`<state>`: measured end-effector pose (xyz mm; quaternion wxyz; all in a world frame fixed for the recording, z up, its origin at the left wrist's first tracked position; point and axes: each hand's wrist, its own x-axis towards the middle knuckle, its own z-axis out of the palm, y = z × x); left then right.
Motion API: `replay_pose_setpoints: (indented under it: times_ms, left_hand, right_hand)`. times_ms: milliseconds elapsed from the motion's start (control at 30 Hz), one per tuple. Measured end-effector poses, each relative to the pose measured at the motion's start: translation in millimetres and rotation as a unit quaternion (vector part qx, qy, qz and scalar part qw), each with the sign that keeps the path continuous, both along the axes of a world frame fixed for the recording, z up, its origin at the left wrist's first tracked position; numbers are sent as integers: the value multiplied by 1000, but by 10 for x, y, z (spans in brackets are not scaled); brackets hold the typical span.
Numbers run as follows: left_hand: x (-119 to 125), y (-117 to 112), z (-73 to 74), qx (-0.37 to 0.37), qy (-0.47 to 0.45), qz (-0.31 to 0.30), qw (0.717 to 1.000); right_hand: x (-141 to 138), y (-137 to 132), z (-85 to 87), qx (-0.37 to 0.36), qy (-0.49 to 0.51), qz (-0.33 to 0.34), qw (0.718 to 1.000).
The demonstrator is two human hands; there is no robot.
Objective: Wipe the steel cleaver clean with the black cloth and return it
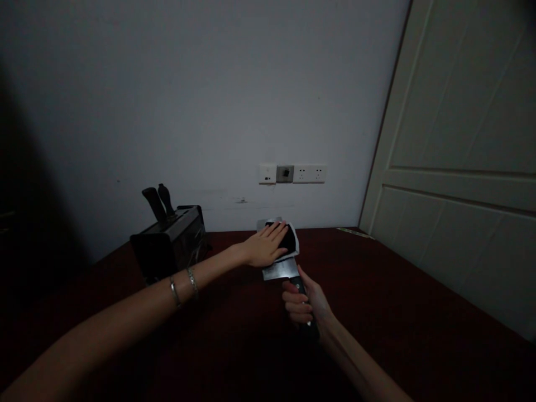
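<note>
My right hand (307,298) is wrapped round the black handle of a cleaver (281,270), whose broad metal blade points away from me over the table. A black cloth with a white edge (290,239) lies across the blade and covers its middle. On top of that cloth rests my left hand (264,245), palm down, its fingers stretched out and slightly apart. Part of the blade shows on the near side of the cloth, and a pale corner sticks out beyond it.
A dark knife block (184,234) with two black handles (159,202) standing up from it is on the left of the dark red table (368,296). Behind the table, the wall carries sockets (310,173) and a switch (285,173). A pale panelled door (452,190) borders the right side.
</note>
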<state>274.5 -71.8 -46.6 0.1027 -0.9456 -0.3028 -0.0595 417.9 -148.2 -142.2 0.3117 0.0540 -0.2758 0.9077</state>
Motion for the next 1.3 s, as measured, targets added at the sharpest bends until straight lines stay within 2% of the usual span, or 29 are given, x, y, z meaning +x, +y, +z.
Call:
replay_pose_setpoints:
  times_ms: [67,233,300,367,467,533,600,733,800,867,1033,1100,1200,1300]
  left_hand:
    - [5,-9,2,10,8,11,1000]
    - [26,-255,-164,61,14,-53,997]
    - [13,-249,-196,71,14,-64,995]
    - [-7,-141,-166,70,16,-49,996]
    - [-19,60,-60,62,12,15,998]
    - [-4,98,-16,64,9,44,997]
    - [27,24,-28,74,10,37,997]
    - [82,-231,-139,94,11,-24,995]
    - [85,-249,-160,97,7,-31,995]
    - [69,-150,-133,90,5,-12,996]
    - [-19,279,7,65,-6,83,994]
    - [-42,349,29,64,-11,97,993]
    - [-32,261,2,72,-8,78,994]
    - [9,34,-65,80,6,28,996]
  right_hand:
    - [-2,0,3,5,9,5,1000]
    - [-3,24,-35,21,44,-2,999]
    - [-16,21,-44,18,43,-4,999]
    - [-41,4,-45,13,37,1,999]
    - [-82,-35,-36,11,37,12,999]
    - [-95,-56,-31,10,44,10,999]
    - [-91,-64,-29,9,48,0,999]
    - [-57,-49,-24,22,61,-20,998]
    - [-52,-46,-17,27,62,-23,997]
    - [-62,-53,-12,26,53,-18,998]
    - [-110,-80,-13,17,37,-3,999]
    - [-114,-80,-13,17,35,-1,999]
    - [-95,-70,-4,14,37,-12,999]
    - [-65,-57,9,12,44,-30,998]
